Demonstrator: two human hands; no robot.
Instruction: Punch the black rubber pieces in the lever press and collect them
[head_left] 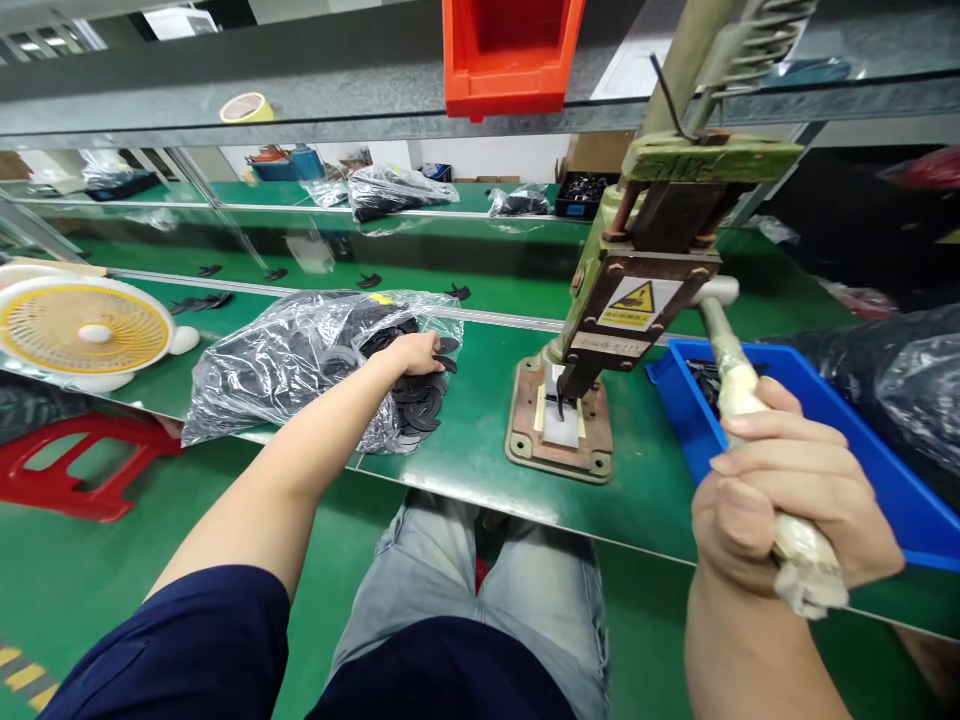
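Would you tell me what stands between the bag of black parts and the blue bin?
In the head view, the press stands there, with bare bench around its base.

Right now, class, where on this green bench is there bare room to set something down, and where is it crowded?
Bare bench lies between the black parts spilling from the plastic bag and the press base. Crowded: the left hand at the bag's mouth, and the right hand gripping the lever by the blue tray.
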